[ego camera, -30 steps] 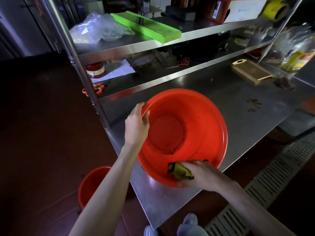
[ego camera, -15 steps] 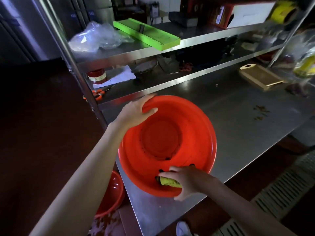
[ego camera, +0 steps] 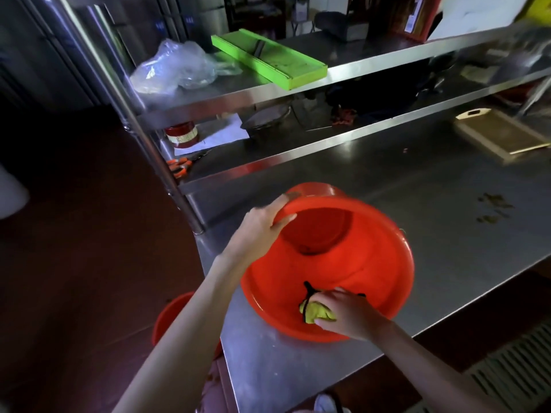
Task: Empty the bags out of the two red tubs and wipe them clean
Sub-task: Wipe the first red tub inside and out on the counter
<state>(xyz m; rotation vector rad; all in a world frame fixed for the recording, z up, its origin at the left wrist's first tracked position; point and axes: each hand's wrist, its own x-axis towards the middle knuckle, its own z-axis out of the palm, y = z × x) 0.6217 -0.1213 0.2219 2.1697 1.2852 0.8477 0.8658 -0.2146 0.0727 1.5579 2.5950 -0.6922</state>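
A red tub [ego camera: 366, 263] stands tilted toward me on the steel table [ego camera: 447, 186], its mouth facing me. My left hand [ego camera: 262, 226] grips its upper left rim. My right hand [ego camera: 348, 312] presses a yellow cloth [ego camera: 314, 311] with a black edge against the tub's lower inner wall. A dark smear lies at the bottom of the tub. The second red tub [ego camera: 171, 314] sits on the floor to the left, partly hidden behind my left forearm. A clear plastic bag [ego camera: 176, 67] lies on the top shelf.
A steel shelf rack stands behind the table with a green tray [ego camera: 268, 61], a red jar [ego camera: 182, 134], paper and orange scissors [ego camera: 179, 166]. A wooden board [ego camera: 504, 135] lies at the far right. Crumbs [ego camera: 492, 207] dot the table. A floor drain grate [ego camera: 512, 368] runs at the right.
The tub has tipped up more steeply toward me and slid right. My left hand shifted along the rim to the top. My right hand keeps rubbing the cloth on the lower wall.
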